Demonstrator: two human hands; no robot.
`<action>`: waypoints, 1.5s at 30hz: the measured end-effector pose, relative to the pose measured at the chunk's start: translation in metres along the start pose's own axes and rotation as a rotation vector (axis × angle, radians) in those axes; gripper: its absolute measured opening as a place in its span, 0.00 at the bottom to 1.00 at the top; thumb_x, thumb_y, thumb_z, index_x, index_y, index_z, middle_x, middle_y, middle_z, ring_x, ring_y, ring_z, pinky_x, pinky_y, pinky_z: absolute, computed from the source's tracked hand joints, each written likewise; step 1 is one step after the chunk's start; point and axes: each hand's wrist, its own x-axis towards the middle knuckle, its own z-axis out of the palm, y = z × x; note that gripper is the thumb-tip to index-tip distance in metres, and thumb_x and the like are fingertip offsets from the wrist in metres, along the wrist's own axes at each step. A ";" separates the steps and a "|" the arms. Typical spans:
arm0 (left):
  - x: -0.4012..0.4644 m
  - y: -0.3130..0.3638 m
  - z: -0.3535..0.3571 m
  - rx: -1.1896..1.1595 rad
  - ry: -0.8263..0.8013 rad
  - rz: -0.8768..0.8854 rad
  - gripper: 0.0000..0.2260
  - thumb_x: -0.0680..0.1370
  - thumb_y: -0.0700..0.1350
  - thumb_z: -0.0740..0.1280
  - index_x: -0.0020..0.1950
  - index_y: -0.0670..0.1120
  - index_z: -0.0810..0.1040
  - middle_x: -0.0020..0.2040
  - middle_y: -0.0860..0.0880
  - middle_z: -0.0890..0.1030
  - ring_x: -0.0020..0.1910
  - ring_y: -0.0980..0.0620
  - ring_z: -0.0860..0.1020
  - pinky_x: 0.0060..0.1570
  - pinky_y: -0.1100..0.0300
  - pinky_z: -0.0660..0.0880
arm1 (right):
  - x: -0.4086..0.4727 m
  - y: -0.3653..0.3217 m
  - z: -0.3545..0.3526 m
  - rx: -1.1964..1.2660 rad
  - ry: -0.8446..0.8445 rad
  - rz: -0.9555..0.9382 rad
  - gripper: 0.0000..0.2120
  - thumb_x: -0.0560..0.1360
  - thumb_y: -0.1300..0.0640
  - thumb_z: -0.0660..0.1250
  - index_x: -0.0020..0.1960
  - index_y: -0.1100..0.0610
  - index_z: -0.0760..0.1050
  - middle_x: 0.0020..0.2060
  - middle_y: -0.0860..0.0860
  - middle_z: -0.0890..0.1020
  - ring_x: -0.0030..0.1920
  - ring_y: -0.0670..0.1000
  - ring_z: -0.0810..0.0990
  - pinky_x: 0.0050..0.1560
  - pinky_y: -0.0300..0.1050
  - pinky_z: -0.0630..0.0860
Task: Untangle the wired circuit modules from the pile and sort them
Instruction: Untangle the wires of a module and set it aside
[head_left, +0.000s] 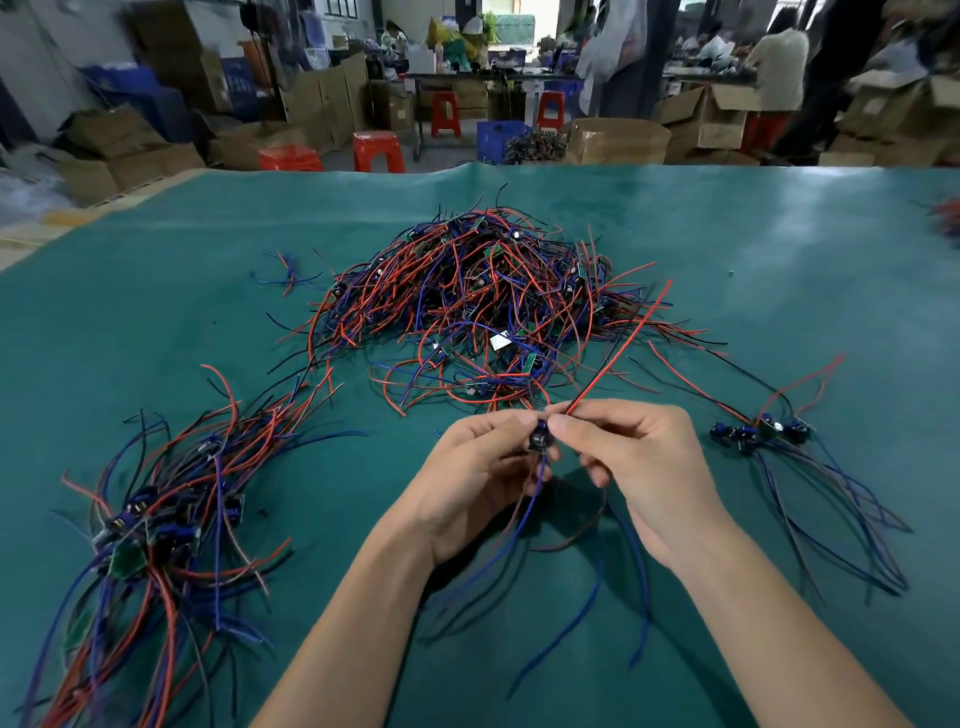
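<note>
A tangled pile (483, 306) of red, blue and black wires with small circuit modules lies in the middle of the green table (779, 249). Just in front of it, my left hand (467, 478) pinches a small dark module (540, 440) whose blue wires hang down toward me. My right hand (639, 467) meets it there and grips that module's red wire (623, 343), which stretches up and to the right. A large sorted bundle (171, 514) lies at the left. A smaller group of modules (763, 431) lies at the right.
A few loose wires (288, 275) lie left of the pile. More wires (948, 218) show at the table's right edge. Beyond the far edge stand red stools (378, 150), a blue crate (501, 140), cardboard boxes (618, 140) and people at benches.
</note>
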 end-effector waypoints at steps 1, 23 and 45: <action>0.000 -0.001 0.000 0.018 -0.006 -0.008 0.08 0.77 0.46 0.66 0.51 0.43 0.81 0.38 0.45 0.81 0.33 0.53 0.77 0.35 0.65 0.75 | 0.000 0.000 0.001 0.009 0.018 -0.007 0.04 0.71 0.61 0.78 0.44 0.54 0.89 0.34 0.58 0.84 0.32 0.48 0.72 0.27 0.38 0.68; -0.003 -0.005 0.000 0.213 -0.227 0.029 0.05 0.81 0.40 0.64 0.51 0.38 0.76 0.35 0.48 0.74 0.34 0.54 0.71 0.37 0.63 0.70 | 0.025 -0.007 -0.068 -0.012 0.917 -0.227 0.05 0.73 0.50 0.72 0.39 0.49 0.81 0.34 0.49 0.80 0.37 0.52 0.76 0.41 0.49 0.73; -0.005 0.001 0.001 0.331 -0.231 -0.021 0.09 0.80 0.42 0.67 0.41 0.45 0.82 0.32 0.48 0.75 0.32 0.53 0.72 0.36 0.65 0.70 | 0.010 -0.013 -0.023 -0.036 0.296 -0.273 0.06 0.74 0.57 0.76 0.41 0.46 0.86 0.34 0.47 0.81 0.33 0.47 0.73 0.30 0.40 0.70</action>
